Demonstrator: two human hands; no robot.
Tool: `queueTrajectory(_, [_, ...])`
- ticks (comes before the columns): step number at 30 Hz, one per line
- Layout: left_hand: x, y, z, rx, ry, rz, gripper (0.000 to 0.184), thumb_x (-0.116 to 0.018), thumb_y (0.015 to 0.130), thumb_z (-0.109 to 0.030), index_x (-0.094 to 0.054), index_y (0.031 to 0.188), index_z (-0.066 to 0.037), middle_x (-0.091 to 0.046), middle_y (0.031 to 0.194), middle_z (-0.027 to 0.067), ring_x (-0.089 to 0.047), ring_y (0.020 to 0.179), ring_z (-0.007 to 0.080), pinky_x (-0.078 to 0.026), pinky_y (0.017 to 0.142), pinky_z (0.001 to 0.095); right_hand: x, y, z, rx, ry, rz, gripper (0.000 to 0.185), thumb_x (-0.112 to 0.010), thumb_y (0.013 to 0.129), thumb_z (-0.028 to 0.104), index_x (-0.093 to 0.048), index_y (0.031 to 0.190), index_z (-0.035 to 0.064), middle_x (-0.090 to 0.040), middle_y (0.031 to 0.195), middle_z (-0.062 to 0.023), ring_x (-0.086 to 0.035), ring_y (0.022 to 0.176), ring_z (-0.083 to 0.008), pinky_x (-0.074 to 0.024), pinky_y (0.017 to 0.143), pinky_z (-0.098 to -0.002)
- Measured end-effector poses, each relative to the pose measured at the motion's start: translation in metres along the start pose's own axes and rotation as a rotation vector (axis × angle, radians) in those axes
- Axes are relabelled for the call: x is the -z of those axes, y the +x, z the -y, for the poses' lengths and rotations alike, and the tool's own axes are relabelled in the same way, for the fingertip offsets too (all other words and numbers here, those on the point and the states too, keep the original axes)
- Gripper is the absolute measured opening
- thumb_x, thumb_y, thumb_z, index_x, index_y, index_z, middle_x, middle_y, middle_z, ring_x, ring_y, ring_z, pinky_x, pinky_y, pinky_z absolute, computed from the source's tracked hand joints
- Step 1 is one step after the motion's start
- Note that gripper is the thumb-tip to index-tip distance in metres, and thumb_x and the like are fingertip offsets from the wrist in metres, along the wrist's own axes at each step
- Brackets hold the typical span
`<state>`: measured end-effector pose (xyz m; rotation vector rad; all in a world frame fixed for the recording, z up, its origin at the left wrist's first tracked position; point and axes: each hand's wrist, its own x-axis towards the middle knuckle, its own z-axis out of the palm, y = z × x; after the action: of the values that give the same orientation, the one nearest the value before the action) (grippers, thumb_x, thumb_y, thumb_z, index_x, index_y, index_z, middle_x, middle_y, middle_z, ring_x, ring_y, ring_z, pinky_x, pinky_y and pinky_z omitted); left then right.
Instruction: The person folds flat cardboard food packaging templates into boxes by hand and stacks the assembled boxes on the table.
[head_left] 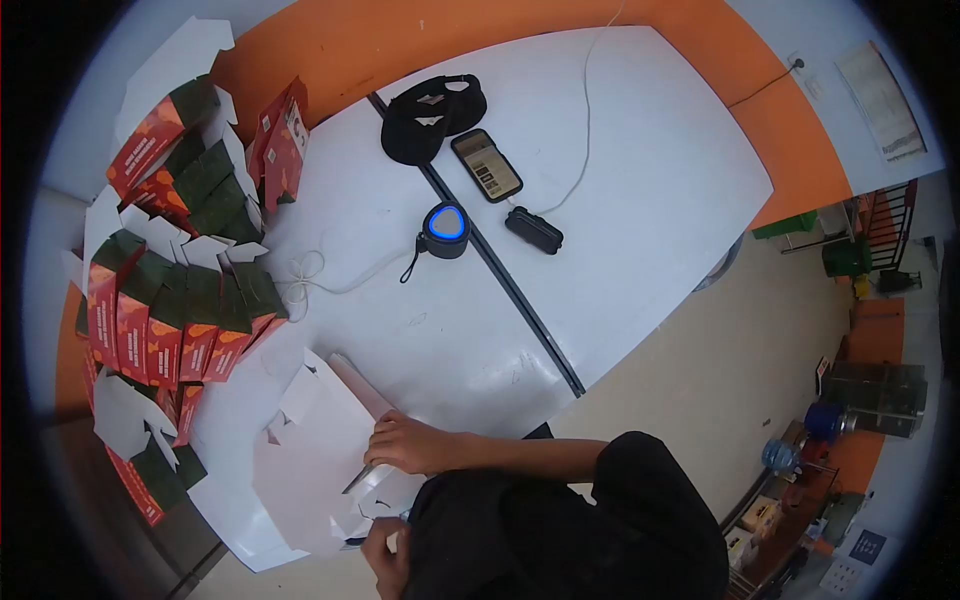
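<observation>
Flat white cardboard sheets (315, 455) with cut flaps lie at the table's near left edge, partly overlapping. My right hand (410, 445) reaches in from the right, its fingers closed on a folded part of the cardboard. Lower down, close to my body, my left hand (385, 555) has its fingers bent around the near edge of the same cardboard; its fingertips are partly hidden. Between the two hands a white flap stands up, with a dark thin edge beside it.
Red and green boxes (165, 320) are stacked at the left. Farther back on the white table (660, 130) are a black cap (408, 130), a phone (487, 165), a small black case (534, 230) and a round black device (446, 228) with a blue-lit ring. White cables cross the tabletop.
</observation>
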<state>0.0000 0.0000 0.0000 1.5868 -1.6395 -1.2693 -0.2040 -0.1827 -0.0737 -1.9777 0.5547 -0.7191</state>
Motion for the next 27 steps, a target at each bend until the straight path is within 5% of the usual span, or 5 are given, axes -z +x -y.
queueTrajectory(2, [-0.008,0.003,-0.004,0.558,-0.204,0.120,0.037,-0.055,0.107,-0.015,-0.055,0.140,0.002,-0.061,0.132,0.0253,-0.061,0.121,0.0312,-0.048,0.106,0.0379,0.004,0.001,0.010,-0.042,0.137,0.035,0.012,-0.070,0.095,0.019,-0.073,0.104,0.0118,-0.070,0.100,-0.0048,-0.060,0.108,-0.0221,-0.0360,0.103,-0.0422])
queueTrajectory(7, [-0.010,0.020,0.006,0.187,-0.430,-0.725,0.039,-0.043,0.112,-0.019,-0.037,0.143,0.005,-0.042,0.149,0.0246,-0.049,0.134,0.0309,-0.045,0.116,0.0488,0.018,0.021,0.027,-0.258,0.304,0.016,0.012,-0.070,0.096,0.017,-0.073,0.103,0.0075,-0.068,0.095,-0.0070,-0.060,0.102,-0.0265,-0.0404,0.102,-0.0435])
queueTrajectory(10, [-0.006,0.035,0.011,-0.013,-0.191,-0.782,0.044,-0.038,0.113,-0.017,-0.019,0.150,-0.003,-0.030,0.155,0.0227,-0.037,0.146,0.0328,-0.042,0.117,0.0596,0.014,0.025,0.023,-0.242,0.352,-0.031,0.014,-0.072,0.092,0.012,-0.075,0.104,0.0042,-0.069,0.094,-0.0115,-0.064,0.094,-0.0323,-0.0469,0.089,-0.0442])
queueTrajectory(16, [0.014,0.061,0.012,-0.030,0.315,-0.722,0.046,-0.042,0.112,-0.014,-0.031,0.155,-0.004,-0.029,0.154,0.0190,-0.040,0.143,0.0302,-0.052,0.109,0.0480,0.019,0.027,0.031,-0.115,0.257,-0.006,0.015,-0.071,0.093,0.014,-0.077,0.102,0.0042,-0.070,0.094,-0.0121,-0.065,0.096,-0.0320,-0.0457,0.090,-0.0457])
queueTrajectory(27, [0.003,0.089,-0.040,0.035,0.156,-0.740,0.032,-0.059,0.102,0.003,-0.065,0.133,-0.002,-0.054,0.124,0.0169,-0.067,0.106,0.0276,-0.062,0.079,0.0326,0.019,0.028,0.034,-0.042,0.012,0.058,0.017,-0.068,0.094,0.017,-0.077,0.105,0.0079,-0.069,0.094,-0.0065,-0.063,0.101,-0.0276,-0.0416,0.092,-0.0461])
